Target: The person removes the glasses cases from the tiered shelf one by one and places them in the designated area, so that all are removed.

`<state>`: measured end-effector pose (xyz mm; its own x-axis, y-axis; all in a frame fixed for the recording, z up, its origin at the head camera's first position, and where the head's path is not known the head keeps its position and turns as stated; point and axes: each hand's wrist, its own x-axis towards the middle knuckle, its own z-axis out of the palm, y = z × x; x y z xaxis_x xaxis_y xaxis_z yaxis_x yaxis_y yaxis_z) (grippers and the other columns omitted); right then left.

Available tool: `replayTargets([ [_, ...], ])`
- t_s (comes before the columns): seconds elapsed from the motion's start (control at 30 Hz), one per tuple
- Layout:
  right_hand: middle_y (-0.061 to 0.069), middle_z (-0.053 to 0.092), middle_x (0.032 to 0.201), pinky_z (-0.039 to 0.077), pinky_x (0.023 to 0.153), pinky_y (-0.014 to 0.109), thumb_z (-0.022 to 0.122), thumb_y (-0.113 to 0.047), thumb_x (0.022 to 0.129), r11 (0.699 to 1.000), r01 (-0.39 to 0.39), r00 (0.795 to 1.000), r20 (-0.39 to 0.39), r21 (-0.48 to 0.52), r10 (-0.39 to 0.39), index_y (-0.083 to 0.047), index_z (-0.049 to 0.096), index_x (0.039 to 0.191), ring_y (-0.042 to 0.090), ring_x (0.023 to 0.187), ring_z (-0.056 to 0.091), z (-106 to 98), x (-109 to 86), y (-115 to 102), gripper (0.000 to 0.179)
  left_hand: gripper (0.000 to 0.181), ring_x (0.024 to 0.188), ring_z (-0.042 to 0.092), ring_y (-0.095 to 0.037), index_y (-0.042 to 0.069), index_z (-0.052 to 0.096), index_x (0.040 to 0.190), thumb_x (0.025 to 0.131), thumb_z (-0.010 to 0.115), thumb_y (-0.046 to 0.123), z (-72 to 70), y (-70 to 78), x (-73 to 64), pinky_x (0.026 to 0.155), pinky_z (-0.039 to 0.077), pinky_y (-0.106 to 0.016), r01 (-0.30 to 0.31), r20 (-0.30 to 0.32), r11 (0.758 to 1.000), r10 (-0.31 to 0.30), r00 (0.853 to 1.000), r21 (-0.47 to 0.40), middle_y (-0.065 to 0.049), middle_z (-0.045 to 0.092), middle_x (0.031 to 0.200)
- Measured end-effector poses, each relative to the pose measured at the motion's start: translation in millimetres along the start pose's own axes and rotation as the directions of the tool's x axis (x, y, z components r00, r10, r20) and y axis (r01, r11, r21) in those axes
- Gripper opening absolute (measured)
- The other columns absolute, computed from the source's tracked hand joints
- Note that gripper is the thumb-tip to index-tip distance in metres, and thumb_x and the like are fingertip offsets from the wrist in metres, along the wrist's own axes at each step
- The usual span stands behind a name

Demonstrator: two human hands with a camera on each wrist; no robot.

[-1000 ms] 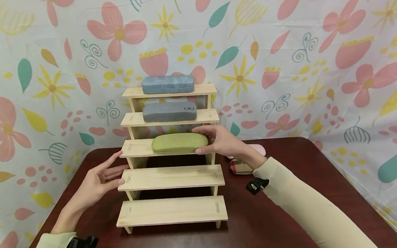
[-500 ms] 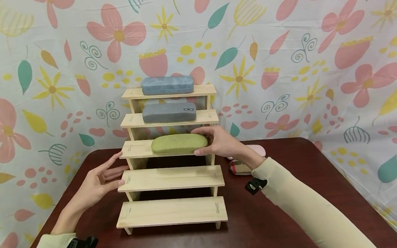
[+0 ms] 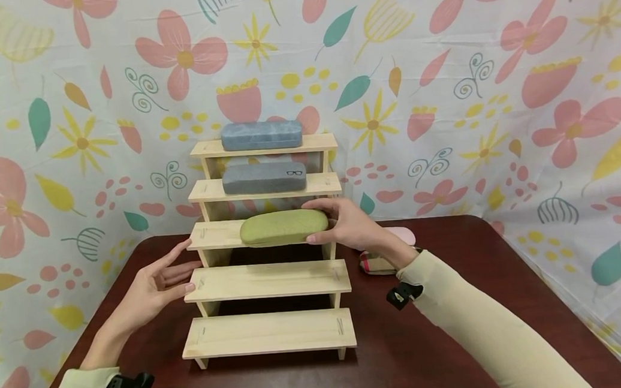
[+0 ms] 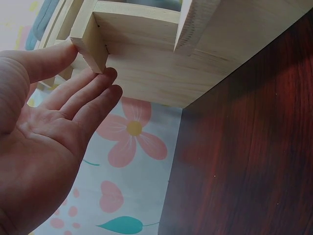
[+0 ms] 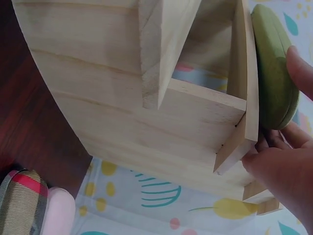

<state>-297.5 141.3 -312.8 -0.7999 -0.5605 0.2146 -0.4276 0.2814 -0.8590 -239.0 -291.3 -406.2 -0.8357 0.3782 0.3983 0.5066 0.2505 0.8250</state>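
My right hand (image 3: 351, 222) grips the right end of a green glasses case (image 3: 283, 227), thumb in front and fingers behind. The case lies along the middle tier of a wooden stepped stand (image 3: 269, 340); in the head view its right end sits slightly higher than its left. In the right wrist view the green case (image 5: 275, 68) is beside the shelf board, fingertips at its end. My left hand (image 3: 147, 292) holds the stand's left side. The left wrist view shows the thumb and fingers of that hand (image 4: 49, 122) on opposite edges of a board end.
A blue case (image 3: 261, 135) rests on the top tier, a grey case (image 3: 264, 178) with a glasses mark on the second. Right of the stand, a plaid case (image 3: 376, 264) and a pink case (image 3: 402, 234) lie on the dark table (image 3: 450, 328), partly behind the right arm.
The green case has shifted slightly right and tilted a little, along with my right hand. My left hand stays on the stand. The head view has shifted slightly.
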Motion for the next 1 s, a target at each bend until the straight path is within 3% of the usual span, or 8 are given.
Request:
replayTargets([
  [0.23,0.012,0.068,0.126,0.054,0.088,0.045,0.085,-0.006,0.09,0.998,0.028,0.999,-0.015,-0.052,-0.029,-0.003,0.057,0.149,0.025,0.105,0.067,-1,-5.2,1,0.066,0.087,0.128,0.064,-0.016,0.01,0.031,0.167,0.094,0.073,-0.011,-0.4,2.8,1.2,0.086,0.06,-0.029,-0.001,0.003,1.0,0.001,1.0,-0.004,-0.036,0.054,0.144],
  [0.27,0.012,0.068,0.126,0.054,0.088,0.045,0.086,-0.006,0.09,0.998,0.032,0.999,-0.019,-0.054,-0.034,-0.003,0.057,0.149,0.025,0.105,0.068,-1,-5.9,1,0.066,0.087,0.128,0.064,-0.016,0.01,0.031,0.167,0.094,0.073,-0.011,-0.3,3.1,1.0,0.086,0.06,-0.029,-0.004,0.002,1.0,0.004,1.0,-0.005,-0.032,0.055,0.145],
  [0.6,0.012,0.067,0.127,0.054,0.085,0.038,0.085,-0.007,0.09,0.999,0.02,1.0,-0.023,-0.026,-0.02,-0.003,0.057,0.149,0.027,0.105,0.067,-3,-14.8,0,0.065,0.087,0.127,0.064,-0.01,0.011,0.031,0.168,0.094,0.074,-0.009,-0.7,1.0,0.6,0.087,0.059,-0.028,0.003,0.001,1.0,-0.003,1.0,0.0,-0.036,0.053,0.145],
  [0.9,0.012,0.07,0.117,0.058,0.079,0.039,0.085,-0.007,0.09,1.0,-0.021,0.999,-0.049,0.005,0.021,-0.008,0.06,0.148,0.034,0.099,0.067,-8,-24.8,1,0.063,0.086,0.128,0.064,-0.012,0.011,0.032,0.167,0.094,0.074,-0.008,0.6,3.0,-0.5,0.087,0.059,-0.028,0.006,-0.002,1.0,-0.006,1.0,0.005,-0.037,0.051,0.146],
  [1.0,0.013,0.071,0.116,0.055,0.069,0.035,0.086,-0.007,0.09,1.0,-0.03,0.998,-0.062,0.002,0.03,-0.008,0.06,0.148,0.032,0.092,0.066,-10,-29.3,1,0.064,0.086,0.128,0.064,-0.013,0.011,0.032,0.167,0.095,0.074,-0.008,1.6,3.7,-0.8,0.087,0.059,-0.028,0.001,-0.001,1.0,-0.001,1.0,0.011,-0.033,0.053,0.147],
])
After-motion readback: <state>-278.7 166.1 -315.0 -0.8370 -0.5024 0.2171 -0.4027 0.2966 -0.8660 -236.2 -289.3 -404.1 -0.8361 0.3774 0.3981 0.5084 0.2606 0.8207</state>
